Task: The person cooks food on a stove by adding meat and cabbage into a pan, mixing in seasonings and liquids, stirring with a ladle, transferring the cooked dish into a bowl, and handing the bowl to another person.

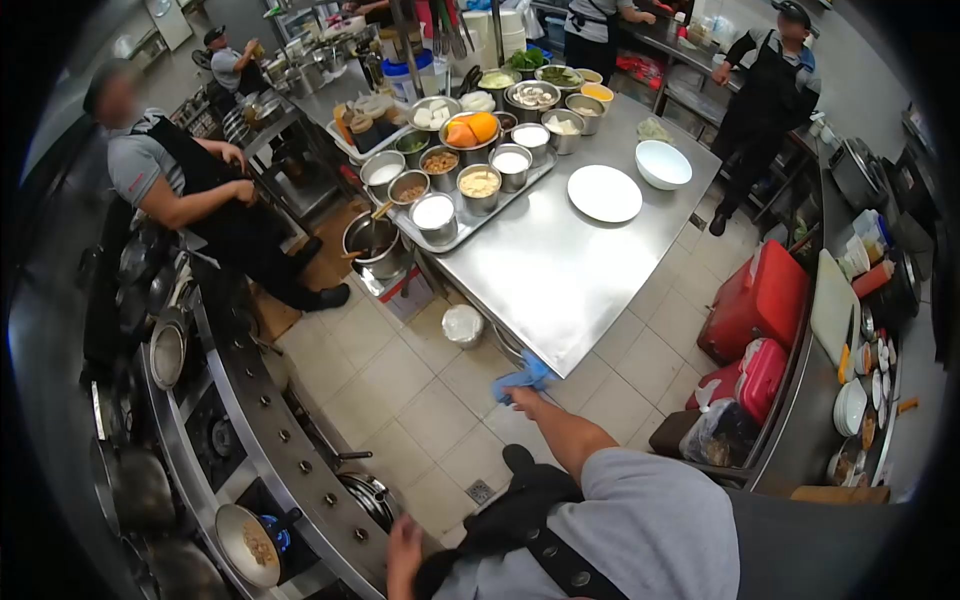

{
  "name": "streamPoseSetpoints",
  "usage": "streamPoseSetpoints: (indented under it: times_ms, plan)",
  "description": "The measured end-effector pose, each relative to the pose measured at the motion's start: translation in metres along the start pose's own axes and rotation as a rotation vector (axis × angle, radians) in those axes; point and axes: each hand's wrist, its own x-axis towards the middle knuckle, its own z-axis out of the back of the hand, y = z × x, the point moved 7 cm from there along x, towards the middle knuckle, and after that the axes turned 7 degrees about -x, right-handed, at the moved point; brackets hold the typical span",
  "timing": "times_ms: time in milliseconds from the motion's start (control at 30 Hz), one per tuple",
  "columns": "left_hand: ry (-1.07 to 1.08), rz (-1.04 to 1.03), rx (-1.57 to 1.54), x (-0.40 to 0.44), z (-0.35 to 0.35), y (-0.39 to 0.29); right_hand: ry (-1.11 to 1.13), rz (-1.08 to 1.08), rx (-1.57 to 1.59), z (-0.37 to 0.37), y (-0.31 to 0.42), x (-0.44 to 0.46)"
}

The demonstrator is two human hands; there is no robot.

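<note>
My right hand (520,398) reaches forward and is closed on a blue cloth (524,378), close to the near corner of the steel table (560,290). Whether the cloth touches the table edge I cannot tell. Low in the view, my left hand (404,548) is beside the front of the stove (300,465); its fingers are too unclear to read. On a lit burner to the left sits a frying pan (236,540) with browned pieces of food in it.
On the table stand a white plate (604,194), a white bowl (663,165) and a tray (490,222) of several metal containers. A large pot (375,245) and a white tub (462,326) stand beside it. Red containers (755,300) are at right. Several co-workers stand around, one person (190,180) at left.
</note>
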Motion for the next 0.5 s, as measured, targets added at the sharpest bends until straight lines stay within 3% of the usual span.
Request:
streamPoseSetpoints:
  times_ms: [33, 133, 167, 200, 233, 267, 300, 333, 400, 433, 500]
  plan:
    - [-0.008, -0.311, 0.109, 0.036, -0.016, -0.023, 0.082, 0.012, 0.011, -0.013, 0.004, -0.020]
    - [0.042, -0.726, 0.309, 0.099, -0.092, -0.124, 0.607, -0.064, 0.418, -0.053, 0.023, -0.088]
    - [0.118, -0.664, 0.308, 0.101, -0.112, -0.155, 0.684, -0.079, 0.550, -0.058, 0.043, -0.115]
    - [0.189, -0.736, 0.169, 0.129, -0.138, -0.132, 0.754, -0.133, 0.667, -0.064, 0.059, -0.136]
    - [0.285, -0.516, 0.405, 0.148, -0.164, -0.118, 0.764, -0.140, 0.612, -0.059, 0.064, -0.138]
    - [0.339, -0.304, 0.446, 0.149, -0.165, -0.125, 0.768, -0.140, 0.557, -0.049, 0.068, -0.136]
    - [0.174, -0.491, 0.359, 0.158, -0.171, -0.121, 0.663, -0.141, 0.405, -0.042, 0.072, -0.136]
    - [0.289, -0.412, 0.448, 0.149, -0.163, -0.137, 0.559, -0.102, 0.277, -0.037, 0.079, -0.138]
    - [0.321, -0.325, 0.520, 0.140, -0.138, -0.154, 0.443, -0.050, 0.072, -0.027, 0.081, -0.120]
    - [0.285, -0.394, 0.440, 0.142, -0.133, -0.163, 0.282, -0.061, -0.121, -0.014, 0.077, -0.111]
    - [0.184, -0.507, 0.244, 0.135, -0.105, -0.181, 0.358, -0.081, -0.383, -0.019, 0.077, -0.111]
